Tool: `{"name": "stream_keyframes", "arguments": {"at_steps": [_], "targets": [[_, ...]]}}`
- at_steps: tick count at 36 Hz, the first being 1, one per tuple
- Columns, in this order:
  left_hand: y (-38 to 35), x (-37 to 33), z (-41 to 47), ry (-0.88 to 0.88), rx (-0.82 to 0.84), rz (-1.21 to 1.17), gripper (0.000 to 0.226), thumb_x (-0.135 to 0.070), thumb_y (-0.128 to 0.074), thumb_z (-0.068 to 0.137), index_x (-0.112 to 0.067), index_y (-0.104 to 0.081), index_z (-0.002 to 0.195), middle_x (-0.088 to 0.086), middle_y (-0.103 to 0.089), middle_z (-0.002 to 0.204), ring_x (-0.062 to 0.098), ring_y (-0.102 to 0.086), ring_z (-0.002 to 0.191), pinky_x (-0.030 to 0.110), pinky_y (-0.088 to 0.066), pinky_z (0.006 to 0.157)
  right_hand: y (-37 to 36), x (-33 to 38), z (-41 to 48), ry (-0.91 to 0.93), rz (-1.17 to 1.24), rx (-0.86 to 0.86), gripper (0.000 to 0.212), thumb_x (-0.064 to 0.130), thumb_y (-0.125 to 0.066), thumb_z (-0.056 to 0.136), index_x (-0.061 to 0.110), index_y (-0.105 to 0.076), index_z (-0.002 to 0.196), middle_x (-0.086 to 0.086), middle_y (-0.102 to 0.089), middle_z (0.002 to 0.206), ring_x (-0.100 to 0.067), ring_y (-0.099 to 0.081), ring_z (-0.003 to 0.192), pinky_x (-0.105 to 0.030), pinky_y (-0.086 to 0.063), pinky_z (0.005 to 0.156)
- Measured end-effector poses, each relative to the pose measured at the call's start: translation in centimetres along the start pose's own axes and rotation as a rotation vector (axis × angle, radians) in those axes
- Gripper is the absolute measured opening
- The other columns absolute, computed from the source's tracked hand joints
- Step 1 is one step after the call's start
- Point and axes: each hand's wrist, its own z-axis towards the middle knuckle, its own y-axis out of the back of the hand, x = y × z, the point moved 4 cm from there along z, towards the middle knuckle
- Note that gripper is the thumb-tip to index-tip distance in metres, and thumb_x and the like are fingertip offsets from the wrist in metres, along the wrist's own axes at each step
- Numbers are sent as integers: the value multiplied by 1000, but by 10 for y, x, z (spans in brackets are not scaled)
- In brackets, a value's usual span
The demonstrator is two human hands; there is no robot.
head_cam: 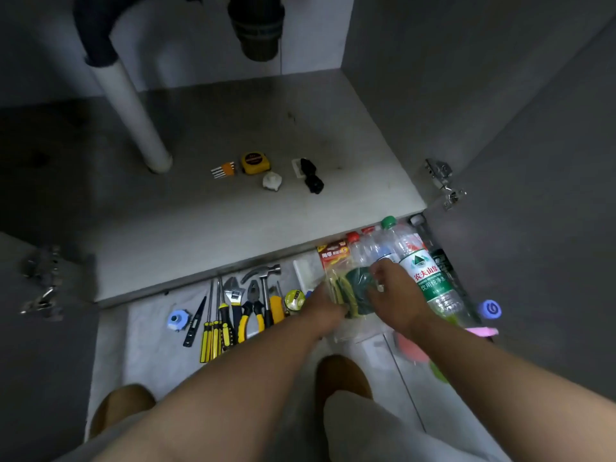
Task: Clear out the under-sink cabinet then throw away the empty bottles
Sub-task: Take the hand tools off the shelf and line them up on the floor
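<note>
The grey under-sink cabinet (pixel 206 221) fills the upper half of the frame. On its floor lie only a yellow tape measure (pixel 254 162), an orange-handled hex key set (pixel 225 170), a white plastic knob (pixel 272 181) and a black pipe fitting (pixel 310 176), grouped near the white drain pipe (pixel 133 105).

Right of centre, on the tiled floor in front, clear plastic bottles lie side by side. The green-capped bottle with a green and white label (pixel 425 273) is the largest, just right of the red-capped ones (pixel 361 248).

The right hand (pixel 396 295) pinches a clear plastic packet of green and yellow scouring sponges (pixel 353 291). The left hand (pixel 325 306) meets the packet's left edge; its grip cannot be told.

Lower centre, a row of yellow-handled tools (pixel 233 315) lies on the tiles.
</note>
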Motion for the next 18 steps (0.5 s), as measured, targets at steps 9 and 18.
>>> {"name": "stream_keyframes", "arguments": {"at_steps": [9, 18], "targets": [[99, -34, -29, -69, -57, 360, 48, -26, -64, 98, -13, -54, 142, 10, -56, 142, 26, -59, 124, 30, -49, 101, 19, 64, 28, 105, -222, 520, 16, 31, -61, 94, 26, -58, 109, 2, -60, 105, -16, -60, 94, -27, -46, 72], [195, -49, -7, -146, -180, 648, 43, -19, -62, 98, -17, -54, 140, 9, -54, 144, 24, -56, 126, 22, -41, 96, 12, 138, 111, 201, -284, 394, 27, 27, -60, 94, 24, -62, 121, -11, -57, 130, -26, -59, 109, -27, -45, 87]]}}
